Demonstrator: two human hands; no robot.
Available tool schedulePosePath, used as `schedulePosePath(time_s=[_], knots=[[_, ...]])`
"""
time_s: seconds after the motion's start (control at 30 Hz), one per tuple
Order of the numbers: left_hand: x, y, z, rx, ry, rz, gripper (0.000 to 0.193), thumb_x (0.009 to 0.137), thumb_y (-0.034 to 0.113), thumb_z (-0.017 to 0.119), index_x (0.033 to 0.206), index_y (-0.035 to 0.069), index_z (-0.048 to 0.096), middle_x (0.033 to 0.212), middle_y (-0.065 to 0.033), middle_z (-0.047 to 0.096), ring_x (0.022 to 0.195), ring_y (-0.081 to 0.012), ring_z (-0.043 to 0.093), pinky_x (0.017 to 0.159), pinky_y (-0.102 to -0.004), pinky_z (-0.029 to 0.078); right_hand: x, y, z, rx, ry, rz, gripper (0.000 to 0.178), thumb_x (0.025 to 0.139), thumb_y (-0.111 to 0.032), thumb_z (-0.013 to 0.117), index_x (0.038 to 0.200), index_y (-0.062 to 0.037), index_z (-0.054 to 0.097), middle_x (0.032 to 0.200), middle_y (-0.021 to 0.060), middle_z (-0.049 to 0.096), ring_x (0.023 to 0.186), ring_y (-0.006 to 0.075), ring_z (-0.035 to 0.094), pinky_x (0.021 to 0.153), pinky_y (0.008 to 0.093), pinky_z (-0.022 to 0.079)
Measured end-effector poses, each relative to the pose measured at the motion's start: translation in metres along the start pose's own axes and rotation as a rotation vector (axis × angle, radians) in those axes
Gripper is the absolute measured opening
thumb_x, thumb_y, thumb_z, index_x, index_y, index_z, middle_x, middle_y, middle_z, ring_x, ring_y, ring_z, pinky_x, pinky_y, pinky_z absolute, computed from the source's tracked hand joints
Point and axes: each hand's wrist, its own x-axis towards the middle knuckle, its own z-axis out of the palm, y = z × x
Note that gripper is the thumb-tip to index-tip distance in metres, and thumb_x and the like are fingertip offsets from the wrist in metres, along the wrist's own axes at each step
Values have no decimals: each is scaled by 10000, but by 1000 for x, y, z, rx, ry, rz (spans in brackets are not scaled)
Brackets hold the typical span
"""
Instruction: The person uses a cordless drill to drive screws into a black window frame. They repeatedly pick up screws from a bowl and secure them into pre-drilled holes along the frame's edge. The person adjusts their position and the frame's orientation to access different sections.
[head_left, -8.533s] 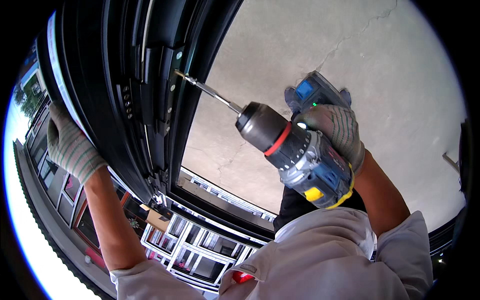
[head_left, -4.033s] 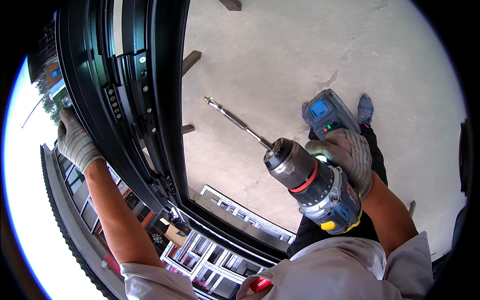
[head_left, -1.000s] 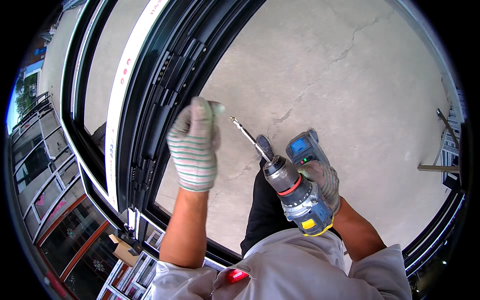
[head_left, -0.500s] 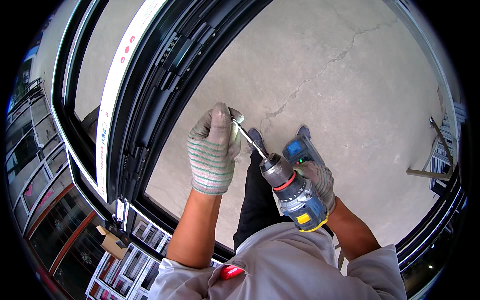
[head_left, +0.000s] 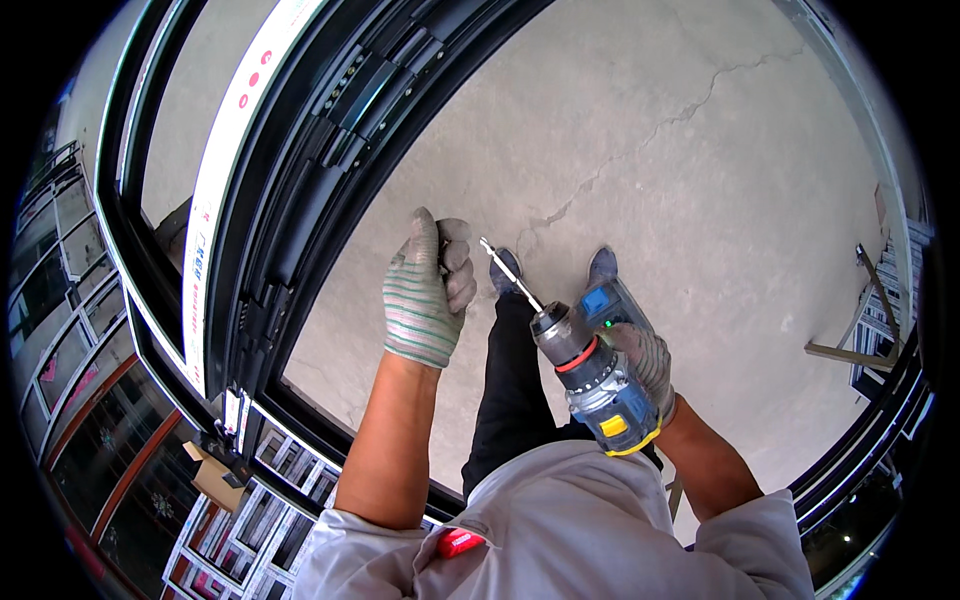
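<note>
Visibility is limited at the left hand point(head_left: 428, 295): its gloved fingers curl inward near the tip of the drill bit point(head_left: 511, 275), and whether a small part sits pinched between them cannot be told, because the glove covers the fingertips. The right hand point(head_left: 640, 360), also gloved, is closed around the grip of a blue and grey cordless drill point(head_left: 590, 375), with the handle itself mostly hidden behind the drill body and the fingers. The bit points up and to the left, its tip just beside the left fingers, apart from the dark aluminium window frame point(head_left: 300, 210) at the left. Two shoes point(head_left: 603, 265) show below on the cracked concrete floor point(head_left: 700, 170). The lower frame edge is cut off by the person's grey shirt point(head_left: 560, 530).
</note>
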Motion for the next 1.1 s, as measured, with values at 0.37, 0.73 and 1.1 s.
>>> schedulePosePath(time_s=[0.37,0.73,1.1], knots=[[-6,-6,-4,-354,-335,-57,356,994,193,482,1241,-52,553,899,-81,598,581,-84,432,453,-214,330,-6,16,7,-20,-63,5,395,642,-269,848,940,-78,674,815,96,690,738,290,665,690,382,522],[-3,-16,-17,-249,-421,16,342,986,141,524,1276,-38,547,860,-51,599,520,-58,373,436,-194,301,-6,14,10,-11,-68,38,369,644,-285,849,902,-100,663,786,75,678,723,274,661,687,367,523],[4,-26,-34,-361,-619,-20,275,1010,131,483,1235,-6,560,673,-34,518,464,-64,366,408,-211,302,-4,27,10,-55,-58,-54,410,615,-348,854,899,-115,670,725,65,647,690,283,643,656,386,504]])
